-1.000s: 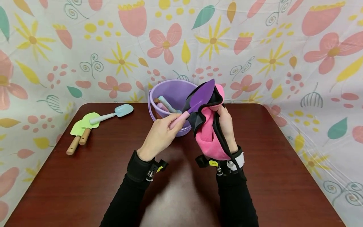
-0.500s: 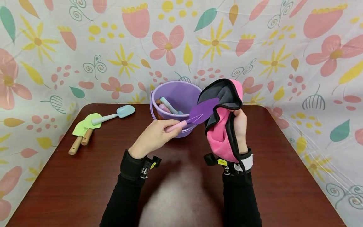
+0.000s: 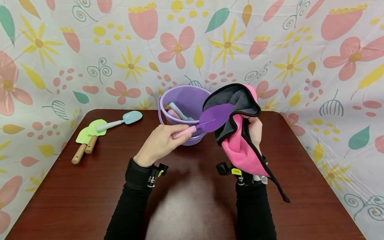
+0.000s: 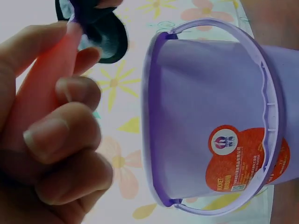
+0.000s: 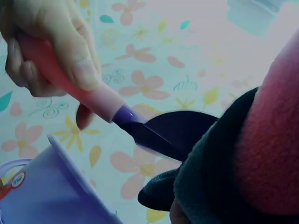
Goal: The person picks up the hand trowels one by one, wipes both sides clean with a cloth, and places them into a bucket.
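Hands work above the dark worktop [image 3: 90, 200]. Left hand [image 3: 160, 141] has its grip curled round the pink handle of a purple trowel [image 3: 214, 119], levelling the blade so it meets the cloth. Right hand [image 3: 255, 131] clutches a pink and grey cloth [image 3: 237, 133], draped over the blade, seemingly for wiping. Behind them stands a purple bucket [image 3: 184, 100] holding other tools; farther left lie green and blue spades [image 3: 102, 128].

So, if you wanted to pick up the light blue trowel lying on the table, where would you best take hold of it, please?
Probably by its pale handle, from above. The light blue trowel lies flat on the table, its handle end over the green spades and its blade angled toward the purple bucket.
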{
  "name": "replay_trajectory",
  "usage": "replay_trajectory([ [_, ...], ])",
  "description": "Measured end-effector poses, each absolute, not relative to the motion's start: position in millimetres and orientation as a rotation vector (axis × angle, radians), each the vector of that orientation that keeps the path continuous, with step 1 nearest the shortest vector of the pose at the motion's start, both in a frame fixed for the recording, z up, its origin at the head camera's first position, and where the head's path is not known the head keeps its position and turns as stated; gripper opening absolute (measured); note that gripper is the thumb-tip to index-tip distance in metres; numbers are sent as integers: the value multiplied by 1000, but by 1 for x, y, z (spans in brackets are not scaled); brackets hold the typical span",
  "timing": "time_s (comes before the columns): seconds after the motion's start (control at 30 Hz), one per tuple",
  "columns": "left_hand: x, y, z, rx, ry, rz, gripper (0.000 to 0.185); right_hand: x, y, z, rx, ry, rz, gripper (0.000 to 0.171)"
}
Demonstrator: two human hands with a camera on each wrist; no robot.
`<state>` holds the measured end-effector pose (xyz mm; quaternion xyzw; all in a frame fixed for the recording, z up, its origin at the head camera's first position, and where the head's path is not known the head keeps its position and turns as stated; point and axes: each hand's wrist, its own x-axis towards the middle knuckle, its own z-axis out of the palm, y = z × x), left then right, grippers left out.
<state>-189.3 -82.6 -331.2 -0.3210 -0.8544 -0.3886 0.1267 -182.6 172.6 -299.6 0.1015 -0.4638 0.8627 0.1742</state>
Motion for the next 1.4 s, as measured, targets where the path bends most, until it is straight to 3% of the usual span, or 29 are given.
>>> replay_trajectory([
  [0.1, -190, -78, -332, -899, -2416, -1084, 30, -171, 167, -293, 460, -279, 3309, 21],
  [0.23, -190, -74, -333, -831, -2346, -1064, 30, -161, 163, -291, 390, 99, 3699, 21],
  [0.77, -188, -69, -333, -586, -2355, -1008, 34, -162, 145, -290, 398, -555, 3472, 31],
  [0.87, -188, -70, -333, -606, -2378, -1020, 33, -162, 153, -288, 435, -524, 3443, 28],
  [1.13, -189, -70, -334, -725, -2435, -1056, 30, -169, 175, -284, 450, -842, 3102, 46],
  [1.4, -189, -70, -336, -895, -2471, -1045, 26, -173, 190, -288, 556, -618, 3044, 34],
])
